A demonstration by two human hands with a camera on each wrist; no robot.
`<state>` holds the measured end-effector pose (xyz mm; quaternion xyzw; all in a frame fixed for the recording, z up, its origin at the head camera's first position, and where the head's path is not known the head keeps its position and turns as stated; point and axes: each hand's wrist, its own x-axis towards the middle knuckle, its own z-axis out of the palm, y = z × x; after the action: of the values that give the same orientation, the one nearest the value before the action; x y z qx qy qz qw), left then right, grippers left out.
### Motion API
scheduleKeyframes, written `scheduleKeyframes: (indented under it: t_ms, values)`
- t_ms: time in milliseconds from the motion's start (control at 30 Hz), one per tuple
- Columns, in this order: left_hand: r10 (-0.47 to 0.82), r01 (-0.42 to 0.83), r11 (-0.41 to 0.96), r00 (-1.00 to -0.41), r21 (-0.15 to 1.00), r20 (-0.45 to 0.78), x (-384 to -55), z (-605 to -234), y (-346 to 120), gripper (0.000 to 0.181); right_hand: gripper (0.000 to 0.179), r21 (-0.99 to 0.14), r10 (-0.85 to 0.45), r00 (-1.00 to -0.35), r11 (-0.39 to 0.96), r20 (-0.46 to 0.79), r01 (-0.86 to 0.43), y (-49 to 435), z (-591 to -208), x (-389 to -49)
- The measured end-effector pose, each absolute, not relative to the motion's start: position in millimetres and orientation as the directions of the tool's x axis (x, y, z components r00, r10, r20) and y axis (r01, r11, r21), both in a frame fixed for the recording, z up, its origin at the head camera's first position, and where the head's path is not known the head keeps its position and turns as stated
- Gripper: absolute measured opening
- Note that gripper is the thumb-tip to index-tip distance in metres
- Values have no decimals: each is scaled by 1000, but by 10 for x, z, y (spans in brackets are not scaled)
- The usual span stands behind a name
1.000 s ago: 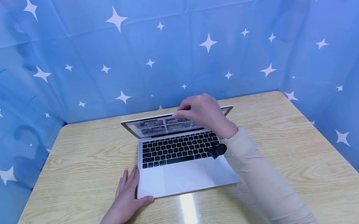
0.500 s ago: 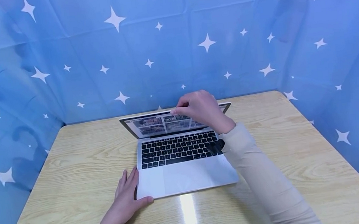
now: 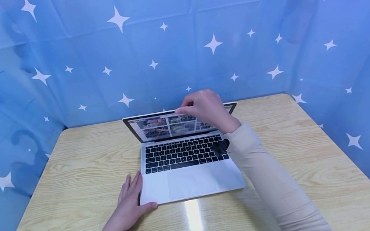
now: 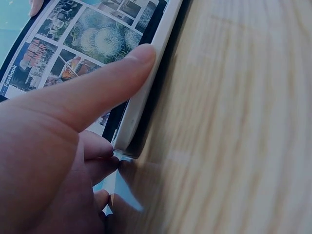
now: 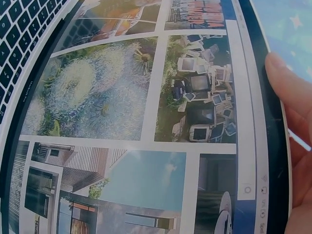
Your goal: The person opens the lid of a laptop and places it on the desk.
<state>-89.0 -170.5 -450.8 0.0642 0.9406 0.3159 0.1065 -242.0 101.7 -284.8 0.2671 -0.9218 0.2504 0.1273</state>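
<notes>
A silver laptop [image 3: 192, 182] lies on the table with its lid raised and its screen [image 3: 159, 127] lit, showing a grid of pictures. My right hand [image 3: 206, 107] pinches the lid's top edge, thumb on the screen side, fingers behind. In the right wrist view, the thumb [image 5: 285, 80] touches the dark bezel and the pictures fill most of the frame. My left hand [image 3: 130, 204] rests at the base's front left corner, fingers extended along the side. Its thumb [image 4: 131, 68] lies on the front edge in the left wrist view.
The wood-grain table [image 3: 86, 171] spreads around the laptop. Behind it and at both sides hangs a blue curtain [image 3: 179, 63] with white stars. A black wrist camera [image 3: 220, 146] on the right wrist hangs over the keyboard.
The lid has tilted further up and back, with my right hand rising along with it. More of the screen shows. The left hand and the laptop's base have stayed in place.
</notes>
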Motion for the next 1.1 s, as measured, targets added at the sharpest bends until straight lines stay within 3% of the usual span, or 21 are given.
scheduleKeyframes:
  t_ms: [1100]
  values:
    - [183,47,806,-968,591,-173,-873,-4505,-1704,107,24,-296,-439,-782,752,441,-589,1003,-2869,-2538]
